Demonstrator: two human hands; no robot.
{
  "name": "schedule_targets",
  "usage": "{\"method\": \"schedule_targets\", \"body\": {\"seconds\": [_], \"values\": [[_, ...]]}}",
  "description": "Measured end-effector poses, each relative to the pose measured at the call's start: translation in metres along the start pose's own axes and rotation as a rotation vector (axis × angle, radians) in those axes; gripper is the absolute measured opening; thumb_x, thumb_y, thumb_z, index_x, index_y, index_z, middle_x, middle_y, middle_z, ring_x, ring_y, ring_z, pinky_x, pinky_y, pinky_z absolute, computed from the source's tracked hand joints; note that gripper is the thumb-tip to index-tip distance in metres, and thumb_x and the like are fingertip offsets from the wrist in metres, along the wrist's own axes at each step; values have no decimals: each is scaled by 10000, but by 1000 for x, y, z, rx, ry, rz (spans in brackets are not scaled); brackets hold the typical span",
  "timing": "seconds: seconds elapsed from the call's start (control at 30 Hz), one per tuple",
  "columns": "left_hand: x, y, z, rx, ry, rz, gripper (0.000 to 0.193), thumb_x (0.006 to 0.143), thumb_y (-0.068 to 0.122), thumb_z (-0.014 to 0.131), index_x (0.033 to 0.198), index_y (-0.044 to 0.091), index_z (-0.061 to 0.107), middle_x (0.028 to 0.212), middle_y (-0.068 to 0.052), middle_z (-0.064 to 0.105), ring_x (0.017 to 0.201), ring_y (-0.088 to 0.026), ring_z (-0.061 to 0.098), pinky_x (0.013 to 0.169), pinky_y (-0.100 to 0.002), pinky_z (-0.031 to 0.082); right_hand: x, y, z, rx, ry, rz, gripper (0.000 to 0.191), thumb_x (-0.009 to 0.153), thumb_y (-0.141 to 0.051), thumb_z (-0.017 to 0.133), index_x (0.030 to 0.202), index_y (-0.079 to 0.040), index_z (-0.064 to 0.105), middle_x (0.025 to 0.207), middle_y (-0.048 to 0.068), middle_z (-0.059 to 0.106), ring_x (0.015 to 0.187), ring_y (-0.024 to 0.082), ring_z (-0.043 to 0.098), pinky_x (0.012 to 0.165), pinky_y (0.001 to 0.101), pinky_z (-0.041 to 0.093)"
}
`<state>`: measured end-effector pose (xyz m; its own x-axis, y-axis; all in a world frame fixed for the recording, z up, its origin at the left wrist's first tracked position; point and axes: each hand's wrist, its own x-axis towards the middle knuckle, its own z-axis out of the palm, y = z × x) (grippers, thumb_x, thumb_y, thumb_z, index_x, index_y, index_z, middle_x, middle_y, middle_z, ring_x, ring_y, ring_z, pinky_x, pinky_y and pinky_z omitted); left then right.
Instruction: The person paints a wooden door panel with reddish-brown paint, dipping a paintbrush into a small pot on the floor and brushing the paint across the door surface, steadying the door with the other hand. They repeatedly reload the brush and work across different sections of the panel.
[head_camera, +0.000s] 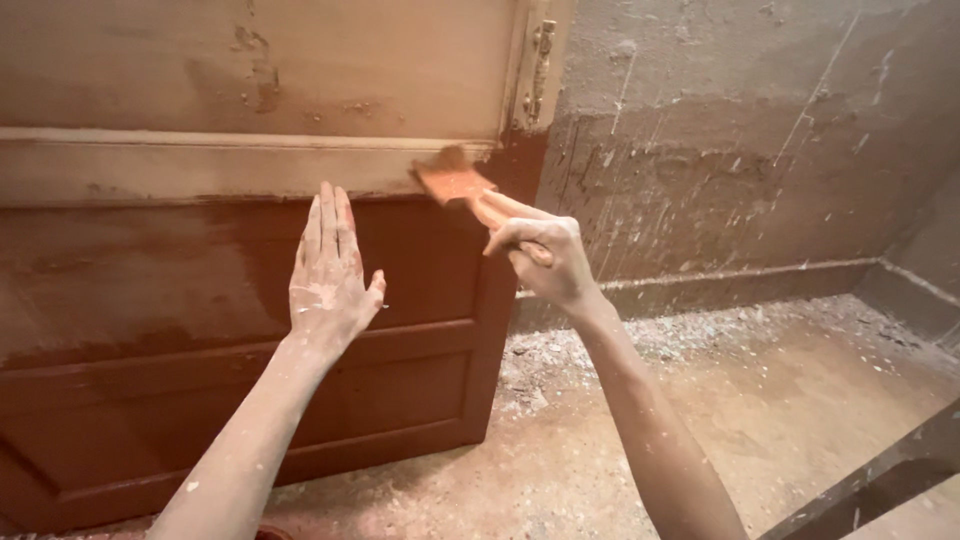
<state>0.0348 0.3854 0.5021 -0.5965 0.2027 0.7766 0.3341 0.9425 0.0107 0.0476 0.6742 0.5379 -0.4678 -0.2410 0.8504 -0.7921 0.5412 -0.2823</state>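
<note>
A wooden panelled door stands ahead; its lower part is coated in red-brown paint and its upper part is bare, pale wood. My right hand grips a paint-covered brush, whose bristles touch the door's middle rail near the hinge edge. My left hand is flat against the painted panel, fingers straight and pointing up, speckled with pale paint.
A metal hinge sits on the door's right edge. A rough grey plastered wall with paint splashes is to the right. The concrete floor is strewn with debris near the wall. A dark edge crosses the lower right.
</note>
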Motion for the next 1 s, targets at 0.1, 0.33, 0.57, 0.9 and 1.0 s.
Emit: {"method": "schedule_targets", "body": {"seconds": [0.1,0.33,0.57,0.9,1.0], "values": [[-1,0,0,4,19,17,1123,788,391,772,1604,-56,143,1683,-224,129,1568,-314,168,1232,-395,293,-1,7,-20,35,62,103,282,863,97,635,825,-128,801,1364,133,701,1138,266,783,679,312,548],[-4,-5,-1,-1,2,-11,1125,788,373,778,1605,-47,129,1692,-215,131,1567,-317,186,1224,-396,302,-12,41,-84,-445,313,376,230,967,-6,635,852,-130,790,1163,133,778,1055,295,770,868,336,620],[1,7,-1,-56,-2,8,1121,783,349,776,1613,-36,128,1693,-209,119,1567,-316,176,1239,-395,289,3,27,-28,-383,179,-32,261,864,84,637,790,-114,791,1323,194,688,1144,304,730,841,279,632],[9,21,-6,-18,18,44,1116,799,382,763,1604,-57,126,1683,-225,123,1561,-328,166,1245,-395,265,2,24,-51,-138,204,108,258,959,14,646,799,-135,784,1226,119,770,1125,274,770,904,295,647],[7,18,-6,14,8,26,1107,811,388,755,1608,-58,130,1690,-226,124,1566,-322,171,1245,-386,266,-7,44,-82,-318,418,156,312,879,61,549,770,-131,769,1335,149,716,1235,320,718,933,323,648]]}}
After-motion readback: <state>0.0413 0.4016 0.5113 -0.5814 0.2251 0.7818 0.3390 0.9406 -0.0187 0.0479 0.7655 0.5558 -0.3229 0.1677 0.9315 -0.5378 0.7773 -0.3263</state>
